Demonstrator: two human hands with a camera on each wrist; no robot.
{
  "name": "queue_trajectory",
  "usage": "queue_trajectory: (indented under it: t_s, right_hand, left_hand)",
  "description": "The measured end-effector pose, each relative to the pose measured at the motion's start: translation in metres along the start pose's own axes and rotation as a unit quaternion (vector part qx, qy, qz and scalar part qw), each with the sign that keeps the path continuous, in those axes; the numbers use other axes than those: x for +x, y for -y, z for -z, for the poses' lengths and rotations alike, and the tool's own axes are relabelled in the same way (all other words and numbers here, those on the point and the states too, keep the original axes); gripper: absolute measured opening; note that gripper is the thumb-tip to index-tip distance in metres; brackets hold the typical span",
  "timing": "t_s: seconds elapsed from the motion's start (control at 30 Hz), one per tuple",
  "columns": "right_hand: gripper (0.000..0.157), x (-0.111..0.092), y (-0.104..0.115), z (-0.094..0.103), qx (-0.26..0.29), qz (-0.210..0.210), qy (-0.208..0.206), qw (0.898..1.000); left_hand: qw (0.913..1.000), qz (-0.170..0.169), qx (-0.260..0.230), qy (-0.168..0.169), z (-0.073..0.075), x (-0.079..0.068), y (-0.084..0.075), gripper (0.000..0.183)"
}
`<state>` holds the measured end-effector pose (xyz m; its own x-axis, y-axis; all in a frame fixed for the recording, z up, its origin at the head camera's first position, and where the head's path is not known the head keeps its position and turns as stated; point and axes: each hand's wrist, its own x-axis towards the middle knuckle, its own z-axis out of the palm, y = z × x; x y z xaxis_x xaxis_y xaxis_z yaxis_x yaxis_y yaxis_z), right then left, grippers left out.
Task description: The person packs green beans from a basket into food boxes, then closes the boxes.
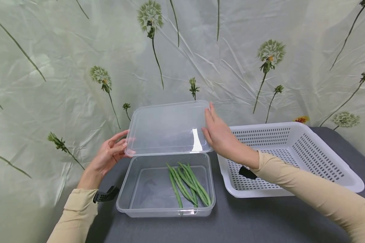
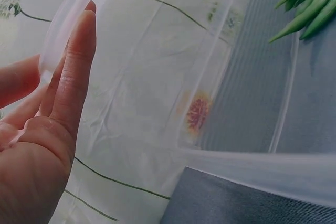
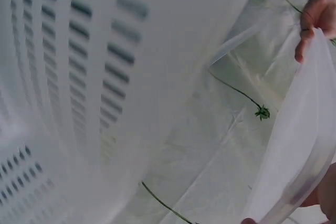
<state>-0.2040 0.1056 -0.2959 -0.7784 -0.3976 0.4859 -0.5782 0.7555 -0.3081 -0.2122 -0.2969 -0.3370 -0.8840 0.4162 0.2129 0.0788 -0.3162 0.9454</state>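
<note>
A clear plastic lid point(image 1: 167, 128) is held tilted above the back edge of a clear rectangular food container point(image 1: 165, 212). My left hand point(image 1: 104, 157) pinches the lid's left edge between thumb and fingers; the left wrist view shows the edge between them. At the opposite edge, my right hand point(image 1: 220, 135) holds the lid with its fingers stretched along the side. Several green beans point(image 1: 187, 185) lie in the right half of the container. From the right wrist, the lid point(image 3: 299, 140) appears edge-on between both hands.
A white perforated plastic basket point(image 1: 325, 158) stands to the right of the container, under my right forearm. Both sit on a dark grey tabletop point(image 1: 243, 222). Behind them hangs a pale sheet point(image 1: 182, 60) printed with dandelions.
</note>
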Motion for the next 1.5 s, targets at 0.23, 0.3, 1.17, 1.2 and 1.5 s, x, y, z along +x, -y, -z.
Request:
queue_trajectory:
  t_s: [0.23, 0.3, 1.17, 1.2, 1.5]
  right_hand:
    - [0.079, -0.004, -0.008, 0.006, 0.274, -0.078, -0.005, 0.959]
    - [0.078, -0.004, -0.010, 0.006, 0.360, -0.102, -0.001, 0.927]
    - [0.038, -0.020, -0.010, 0.031, 0.542, -0.199, 0.103, 0.810]
    - [0.036, -0.021, -0.009, 0.032, 0.555, -0.197, 0.101, 0.802]
    - [0.034, -0.044, 0.002, 0.029, 0.569, -0.204, 0.107, 0.789]
  left_hand:
    - [0.9999, -0.017, -0.002, 0.001, -0.003, -0.007, 0.001, 0.053]
    - [0.9998, -0.020, -0.002, 0.002, -0.005, -0.009, 0.001, 0.053]
    - [0.9916, -0.006, 0.111, -0.065, -0.004, -0.029, -0.029, 0.025]
    - [0.9903, -0.008, 0.120, -0.069, -0.003, -0.031, -0.029, 0.024]
    - [0.9913, 0.025, 0.118, -0.054, 0.000, -0.042, -0.027, 0.027]
